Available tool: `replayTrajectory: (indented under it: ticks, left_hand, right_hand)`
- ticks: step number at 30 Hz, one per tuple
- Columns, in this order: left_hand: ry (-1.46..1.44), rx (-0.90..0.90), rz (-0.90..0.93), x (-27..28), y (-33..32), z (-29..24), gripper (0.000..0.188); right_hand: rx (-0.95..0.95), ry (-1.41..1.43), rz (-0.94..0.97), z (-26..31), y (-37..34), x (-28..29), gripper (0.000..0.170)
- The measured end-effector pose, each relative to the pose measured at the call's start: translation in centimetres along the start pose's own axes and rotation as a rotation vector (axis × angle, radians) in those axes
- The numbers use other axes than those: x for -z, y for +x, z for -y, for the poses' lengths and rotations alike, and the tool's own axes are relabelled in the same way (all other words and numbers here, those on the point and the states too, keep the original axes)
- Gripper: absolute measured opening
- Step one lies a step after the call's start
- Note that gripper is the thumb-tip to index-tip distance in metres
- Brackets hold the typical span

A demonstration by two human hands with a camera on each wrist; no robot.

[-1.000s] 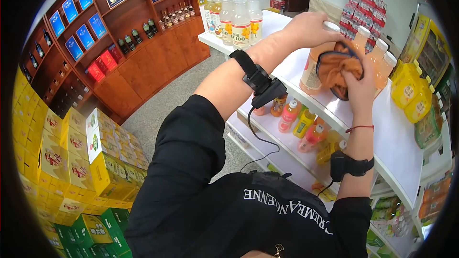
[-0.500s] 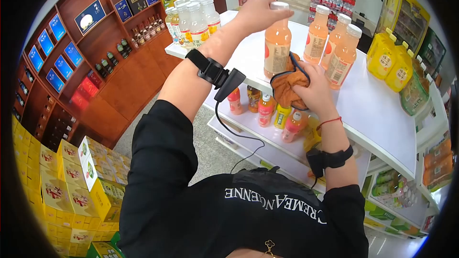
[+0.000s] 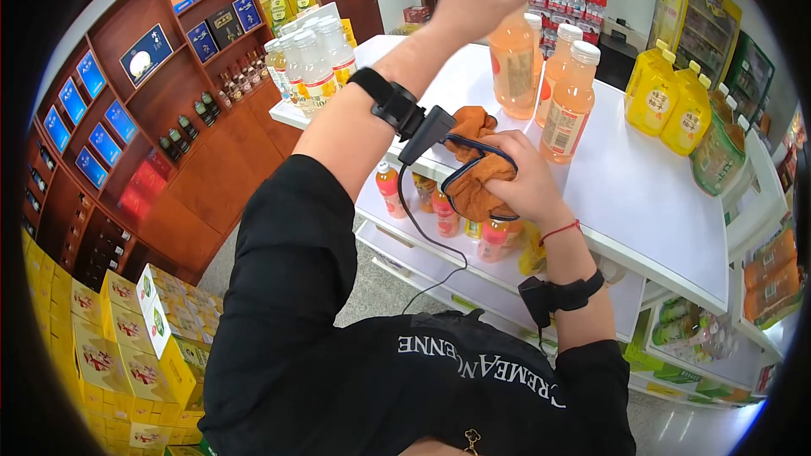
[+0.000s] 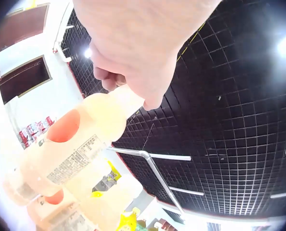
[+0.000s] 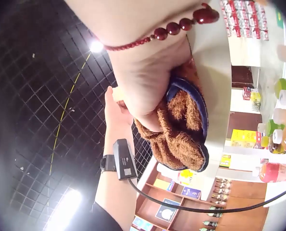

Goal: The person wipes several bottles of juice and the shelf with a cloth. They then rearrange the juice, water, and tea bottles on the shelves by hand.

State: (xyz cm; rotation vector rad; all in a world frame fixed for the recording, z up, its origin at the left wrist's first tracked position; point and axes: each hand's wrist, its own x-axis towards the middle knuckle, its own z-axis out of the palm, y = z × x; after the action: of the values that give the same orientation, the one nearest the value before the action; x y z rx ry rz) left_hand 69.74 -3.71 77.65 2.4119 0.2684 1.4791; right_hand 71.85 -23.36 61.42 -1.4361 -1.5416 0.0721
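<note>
My left hand (image 3: 475, 7) grips the white cap of a bottle of peach-coloured drink (image 3: 513, 67) on the white shelf top. In the left wrist view my fingers curl round the neck of this bottle (image 4: 70, 154), its printed label showing below. An orange-brown towel (image 3: 477, 190) with dark blue edging is bunched in my right hand (image 3: 534, 176), in front of the bottle and over the shelf's near edge. The right wrist view shows the towel's fluffy pile (image 5: 181, 139) under my fingers. More peach-coloured bottles (image 3: 568, 114) stand just right of the held one.
Clear bottles with white caps (image 3: 312, 72) stand at the shelf top's left end. Yellow jugs (image 3: 659, 101) are on the right. Pink drink bottles (image 3: 446, 213) line the tier below. Stacked yellow cartons (image 3: 110, 329) fill the lower left. A cable (image 3: 439, 249) hangs from my left wrist.
My right hand has moved the towel away from the bottle, toward the shelf's near edge. The left hand keeps its grip on the bottle's cap. The head view has shifted, showing more bottles.
</note>
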Motion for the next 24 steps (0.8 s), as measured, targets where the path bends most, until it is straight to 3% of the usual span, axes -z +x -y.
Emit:
replayTrajectory:
  ticks: [6,13,16,20,23,24]
  left_hand:
    - [-0.018,0.077,0.381,-2.8,-2.9,-1.9,0.06]
    - [-0.055,0.127,0.431,-3.9,-2.6,-1.6,0.07]
    - [0.007,0.138,0.505,-3.4,-2.5,-1.2,0.083]
    - [-0.026,0.171,0.367,0.5,-2.8,1.4,0.058]
    - [0.216,-0.018,-0.004,5.4,-2.6,6.8,0.043]
    - [0.269,0.062,-0.07,7.7,-2.6,8.1,0.038]
  right_hand:
    - [0.012,0.011,-0.041,-0.1,-0.1,-0.3,0.049]
    - [0.004,-0.029,-0.037,0.1,0.1,-0.2,0.051]
    - [-0.005,-0.05,-0.036,0.0,0.1,-0.3,0.051]
    - [0.014,-0.058,-0.078,-0.2,-0.1,-0.5,0.052]
    - [-0.011,-0.056,-0.075,0.0,0.1,-0.4,0.052]
    - [-0.029,-0.048,-0.07,0.0,0.0,-0.4,0.052]
